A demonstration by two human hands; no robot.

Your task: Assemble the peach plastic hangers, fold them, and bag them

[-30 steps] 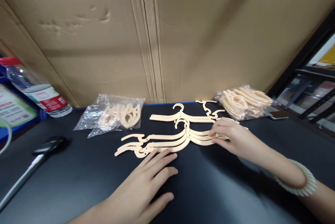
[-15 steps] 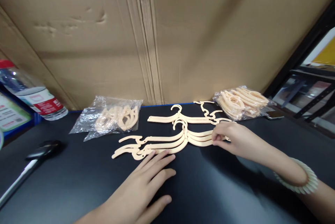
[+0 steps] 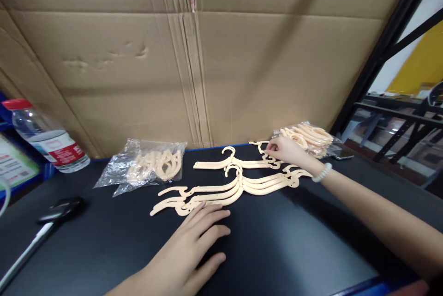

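Cream plastic folding hangers (image 3: 238, 186) lie stacked in the middle of the black table, their hooks pointing away from me and their jointed end pieces bent outward. My left hand (image 3: 190, 250) rests palm down in front of them, fingers spread, with the fingertips at the nearest hanger's left arm. Behind this stack lies another group of hangers (image 3: 211, 165). My right hand (image 3: 289, 150) reaches over to its right end, thumb and fingers pinched together on a hanger end piece (image 3: 258, 143). The fingers partly hide that piece.
Two clear plastic bags of cream hanger parts, a left bag (image 3: 116, 166) and a right bag (image 3: 311, 136), lie by the cardboard wall (image 3: 277, 56). At left are a water bottle (image 3: 65, 148) and a black object on a pale rod (image 3: 60, 209). Metal shelving (image 3: 384, 56) stands at right.
My right hand has moved from the front stack's right arms back to the rear hangers' right end. My left hand stays put. The view has shifted slightly.
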